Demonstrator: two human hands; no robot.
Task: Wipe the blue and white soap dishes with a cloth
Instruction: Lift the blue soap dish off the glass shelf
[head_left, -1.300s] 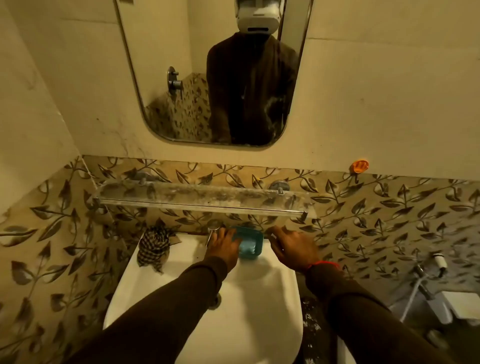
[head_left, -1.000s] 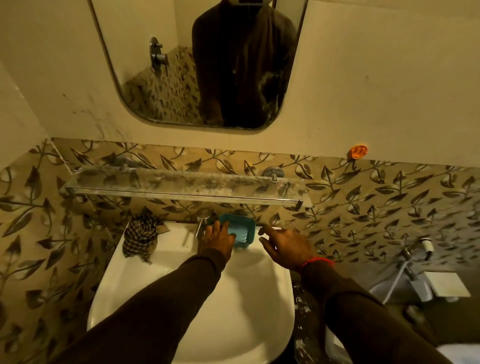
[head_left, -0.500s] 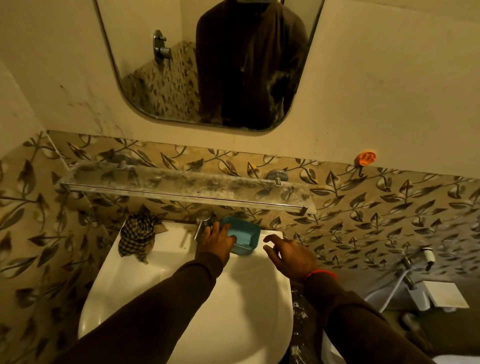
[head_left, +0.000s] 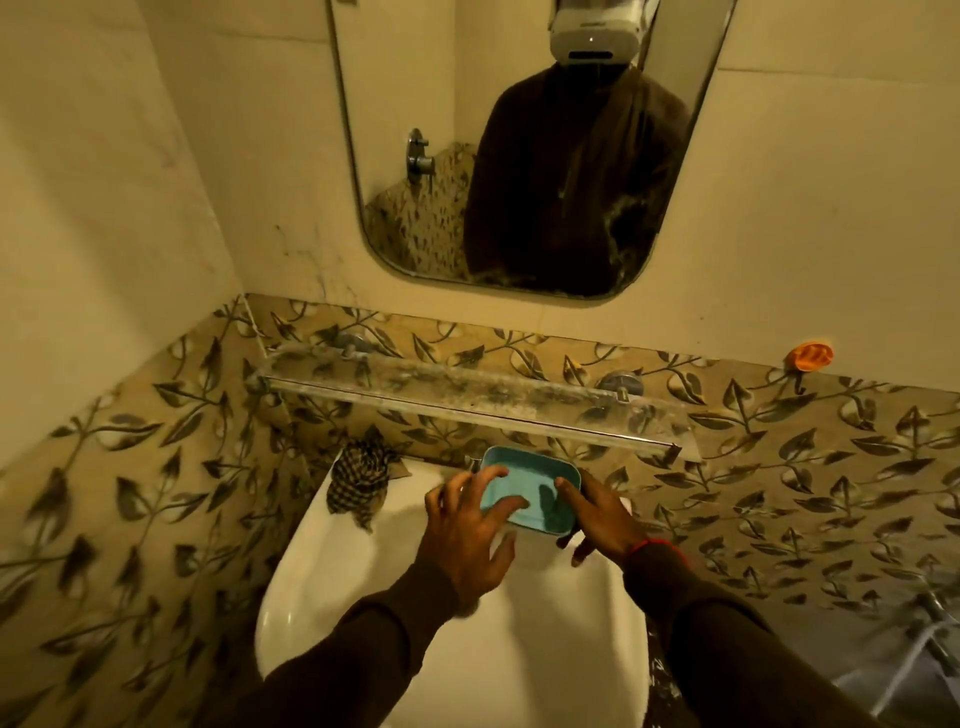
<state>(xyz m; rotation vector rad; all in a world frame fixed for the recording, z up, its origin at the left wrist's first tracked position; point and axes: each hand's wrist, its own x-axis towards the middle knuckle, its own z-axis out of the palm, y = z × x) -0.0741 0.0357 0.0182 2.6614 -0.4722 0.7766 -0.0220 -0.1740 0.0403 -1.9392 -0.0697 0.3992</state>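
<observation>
My left hand (head_left: 465, 525) and right hand (head_left: 602, 519), fingers spread, grip the blue soap dish (head_left: 530, 491); I should hold it level while fetching the checked cloth (head_left: 361, 480).

Dim, warm yellow light tints the whole view. The hands cast soft shadows onto the sink (head_left: 452, 670). The wide lens bends the mirror (head_left: 524, 156) and shelf (head_left: 467, 400) lines, and the tiled corners look blurred.
</observation>
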